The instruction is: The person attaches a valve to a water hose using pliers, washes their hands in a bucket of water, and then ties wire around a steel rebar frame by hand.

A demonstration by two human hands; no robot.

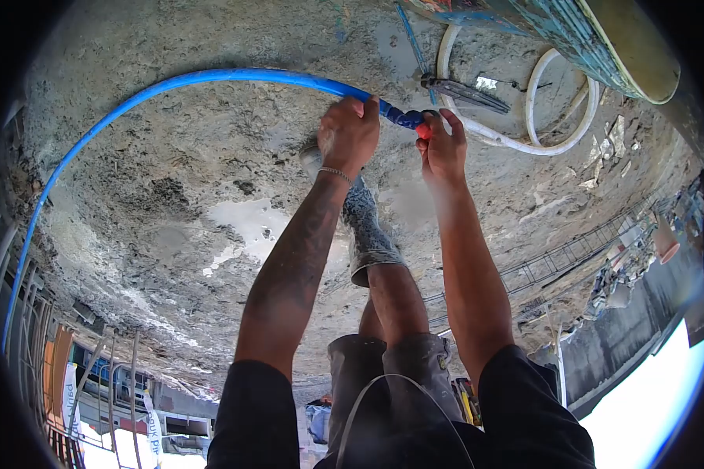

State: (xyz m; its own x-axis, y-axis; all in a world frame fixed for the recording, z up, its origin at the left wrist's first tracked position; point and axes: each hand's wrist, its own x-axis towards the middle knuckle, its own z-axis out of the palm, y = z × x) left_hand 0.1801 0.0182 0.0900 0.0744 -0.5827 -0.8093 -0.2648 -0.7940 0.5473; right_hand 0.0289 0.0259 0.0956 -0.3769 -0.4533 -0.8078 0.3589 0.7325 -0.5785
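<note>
A blue hose [235, 74] arches over the ground from the far left to my hands. My left hand [348, 133] is closed around it near its end. Just past those fingers, the hose end looks darker, as if wrapped or fitted with a dark blue piece [405, 118]. My right hand [444, 148] pinches at this end, where a small red piece [423, 130] shows between the fingers. Whether the red piece is joined to the hose I cannot tell. A white hose [516, 144] lies looped on the ground just right of my right hand.
Dark long-handled pincers [469, 94] lie inside the white hose's curve. A worn drum-like container [602, 47] stands at upper right. The ground is rough, with a pale puddle [250, 223]. A rebar frame [555, 254] and rubble lie to the right. My boot [364, 219] is below my hands.
</note>
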